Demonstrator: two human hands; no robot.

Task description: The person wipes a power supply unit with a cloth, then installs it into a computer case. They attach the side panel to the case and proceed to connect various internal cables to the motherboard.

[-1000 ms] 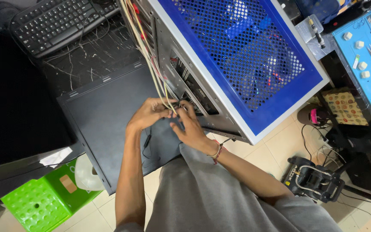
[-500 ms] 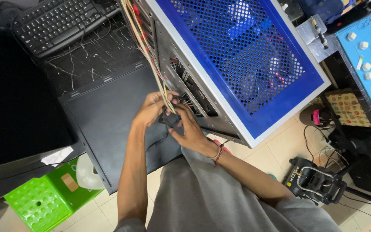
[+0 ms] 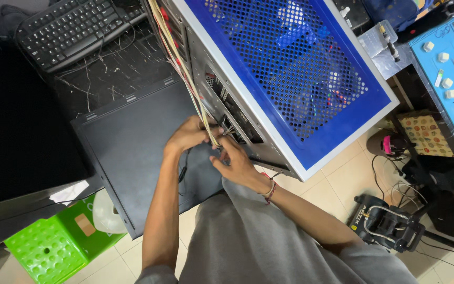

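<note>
A computer case (image 3: 300, 89) with a blue perforated side panel and a grey frame stands tilted in front of me. A bundle of yellow, red and black cables (image 3: 182, 66) runs down its open side. My left hand (image 3: 189, 135) grips the lower end of that bundle. Just to its right, my right hand (image 3: 235, 160) pinches a small black connector at the cable ends, close to the case's lower opening. A thread bracelet shows on my right wrist. The connector itself is mostly hidden by my fingers.
A flat black case side panel (image 3: 132, 147) lies on the dark desk below my hands. A black keyboard (image 3: 72, 29) sits at the top left. A green plastic stool (image 3: 53, 247) stands on the tiled floor. A blue work mat (image 3: 447, 63) with small parts is at the right, and a black and yellow tool (image 3: 387, 226) is on the floor.
Both hands have shifted slightly up along the cables toward the case opening. My right hand has closed in on the cable ends beside the left.
</note>
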